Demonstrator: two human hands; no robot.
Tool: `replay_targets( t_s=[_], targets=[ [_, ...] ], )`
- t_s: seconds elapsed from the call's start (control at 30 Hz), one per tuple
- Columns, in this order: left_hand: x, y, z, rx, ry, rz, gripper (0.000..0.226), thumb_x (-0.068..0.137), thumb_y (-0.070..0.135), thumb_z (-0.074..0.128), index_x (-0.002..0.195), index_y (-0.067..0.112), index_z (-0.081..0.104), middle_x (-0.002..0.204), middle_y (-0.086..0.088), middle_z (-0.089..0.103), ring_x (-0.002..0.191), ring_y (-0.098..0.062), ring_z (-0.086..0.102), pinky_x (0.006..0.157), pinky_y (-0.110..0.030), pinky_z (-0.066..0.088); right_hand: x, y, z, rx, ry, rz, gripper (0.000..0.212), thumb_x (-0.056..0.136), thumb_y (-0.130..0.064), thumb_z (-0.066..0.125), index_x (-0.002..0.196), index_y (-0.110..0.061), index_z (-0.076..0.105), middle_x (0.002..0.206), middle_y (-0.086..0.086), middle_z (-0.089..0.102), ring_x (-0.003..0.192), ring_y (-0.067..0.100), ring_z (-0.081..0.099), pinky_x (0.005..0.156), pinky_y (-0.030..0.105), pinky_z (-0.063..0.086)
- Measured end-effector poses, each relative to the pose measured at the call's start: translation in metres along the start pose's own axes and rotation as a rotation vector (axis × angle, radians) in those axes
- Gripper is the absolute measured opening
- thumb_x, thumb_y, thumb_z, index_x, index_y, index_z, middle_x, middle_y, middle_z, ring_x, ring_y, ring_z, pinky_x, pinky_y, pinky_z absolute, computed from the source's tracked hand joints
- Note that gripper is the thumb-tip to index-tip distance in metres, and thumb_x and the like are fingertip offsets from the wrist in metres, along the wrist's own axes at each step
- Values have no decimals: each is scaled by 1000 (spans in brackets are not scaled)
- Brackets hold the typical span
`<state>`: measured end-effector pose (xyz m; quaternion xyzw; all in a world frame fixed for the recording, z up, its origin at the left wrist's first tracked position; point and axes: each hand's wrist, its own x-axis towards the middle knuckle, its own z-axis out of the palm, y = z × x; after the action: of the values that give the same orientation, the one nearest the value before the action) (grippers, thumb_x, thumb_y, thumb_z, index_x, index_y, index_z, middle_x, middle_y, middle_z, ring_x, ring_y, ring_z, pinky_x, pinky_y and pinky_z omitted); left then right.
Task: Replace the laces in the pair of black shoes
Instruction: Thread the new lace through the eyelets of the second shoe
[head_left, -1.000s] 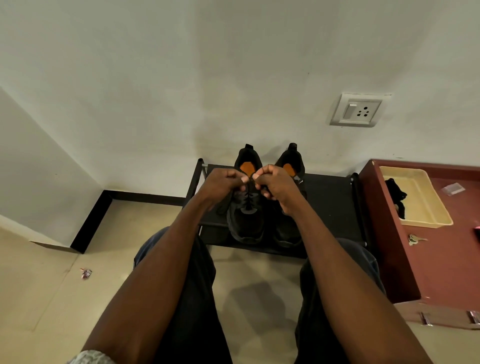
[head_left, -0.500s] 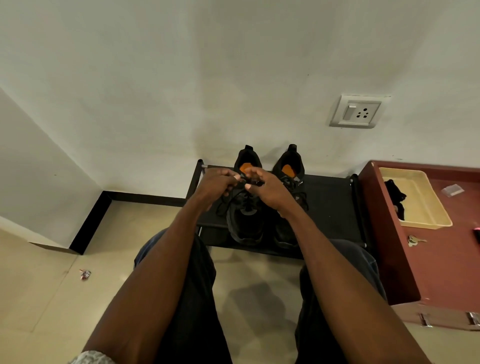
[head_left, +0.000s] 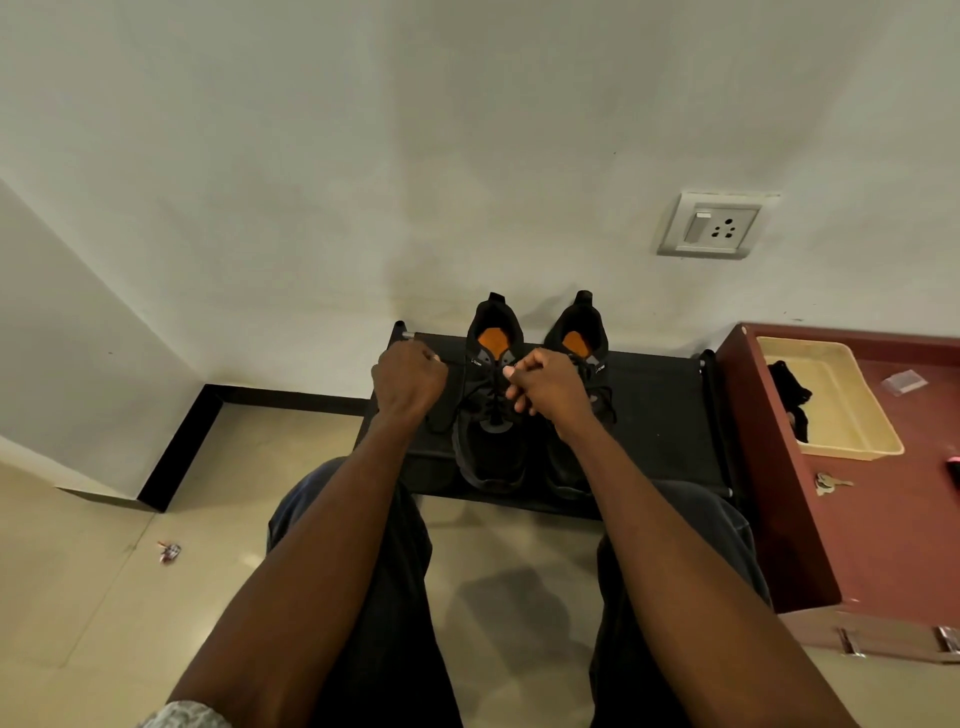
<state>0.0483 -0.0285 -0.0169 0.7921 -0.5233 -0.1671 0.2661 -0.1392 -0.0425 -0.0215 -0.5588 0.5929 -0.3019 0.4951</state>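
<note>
Honestly, this looks like the tightening or knotting bit on the left shoe (head_left: 488, 410), so I'd say the trick is pulling both lace ends evenly and level, keeping the tension the same on each side so the shoe isn't sliding off the black rack (head_left: 660, 410) it's sitting on.

The left hand (head_left: 408, 382) is curling into a fist out past the shoe's left side, and the grip is closing on what seems to be a lace end (head_left: 457, 364) running taut toward the eyelets. The right hand (head_left: 548, 387) is hovering right over the tongue, fingers pinching the lace there, though black on black is hiding the detail. Both forearms are reaching straight out over the knees.

The right shoe (head_left: 579, 353) is standing just beside it, partly behind that wrist.
</note>
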Motion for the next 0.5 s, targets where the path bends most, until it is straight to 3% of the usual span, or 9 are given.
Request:
replay_targets(
  t_s=[0.07,0.17,0.27,0.37,0.5],
  targets=[
    [1,1,5,83,37,86,21,88,18,62,105,11,71,117,-12,64,109,-30,58,97,-40,46,2,2,3,-16,16,-1,15,98,-13,61,90,0,64,75,11,68,55,12,58,49,20,45],
    [4,9,9,-325,-238,111,39,89,15,70,127,12,62,122,-5,64,116,-20,59,97,-28,44,1,-3,6,113,-34,19,15,101,-2,50,97,0,65,82,12,67,66,15,63,56,20,51],
    [2,12,14,-461,-422,150,27,90,14,72,116,10,70,102,-2,73,95,-8,68,86,-23,50,4,-7,6,175,-33,4,8,98,0,54,104,1,60,82,13,69,63,16,65,56,23,53],
    [1,12,18,-436,-358,172,11,90,17,72,97,11,78,87,1,76,76,0,68,71,-16,49,7,-8,9,161,-10,-18,7,96,-1,57,103,2,58,78,10,70,61,16,64,54,24,52],
    [4,16,24,-453,-287,143,8,90,18,71,89,12,76,83,2,74,73,2,66,64,-8,47,13,-8,11,153,6,-5,13,97,-2,54,107,3,60,78,12,70,60,15,63,55,25,52]
  ],
)
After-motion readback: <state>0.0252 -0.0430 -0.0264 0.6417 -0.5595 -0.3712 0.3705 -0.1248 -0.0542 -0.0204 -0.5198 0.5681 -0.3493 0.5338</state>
